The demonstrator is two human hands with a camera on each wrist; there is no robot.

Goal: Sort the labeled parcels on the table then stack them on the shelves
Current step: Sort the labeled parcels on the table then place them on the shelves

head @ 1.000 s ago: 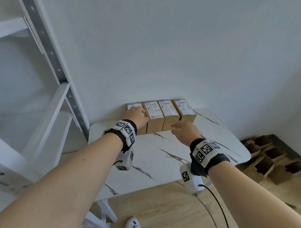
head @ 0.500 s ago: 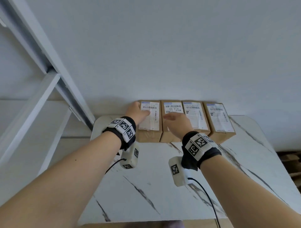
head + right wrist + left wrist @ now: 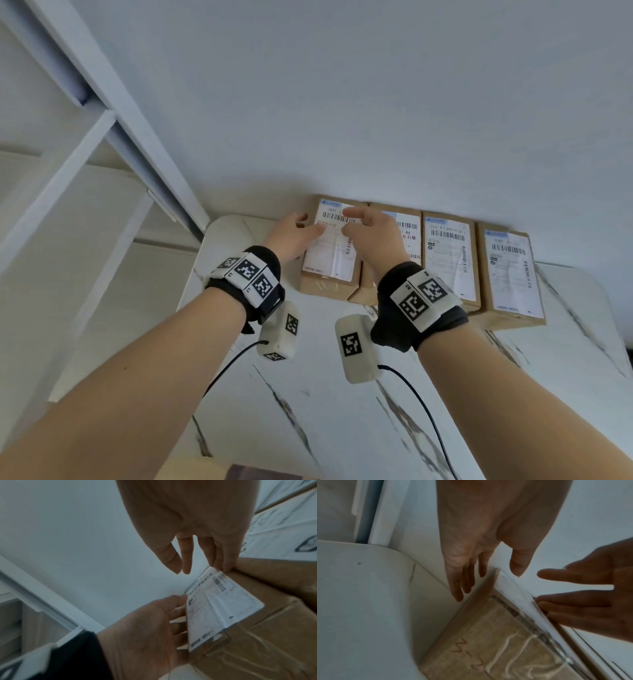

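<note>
Both hands are closing in on the leftmost parcel (image 3: pixel 330 246), one of four lined up against the wall on the table (image 3: pixel 342 394): left hand (image 3: pixel 294 236) and right hand (image 3: pixel 371 236) are flanking it, fingers straight, gripping nothing; next likely calls for squeezing its sides and lifting

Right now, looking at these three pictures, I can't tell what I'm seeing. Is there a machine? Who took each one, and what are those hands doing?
There is no machine here: a person works with bare hands and wears three cameras. The wide picture comes from the head. The other two come from cameras on the wrists, the white blocks under the black bands with square patterns.

Four brown parcels stand in a row against the wall on a white marble-look table, each with a white label on top. A white shelf frame stands to the left.

The left hand and the right hand have open fingers on either side of the leftmost parcel. Its near end seems raised, but neither hand grips it yet.
</note>
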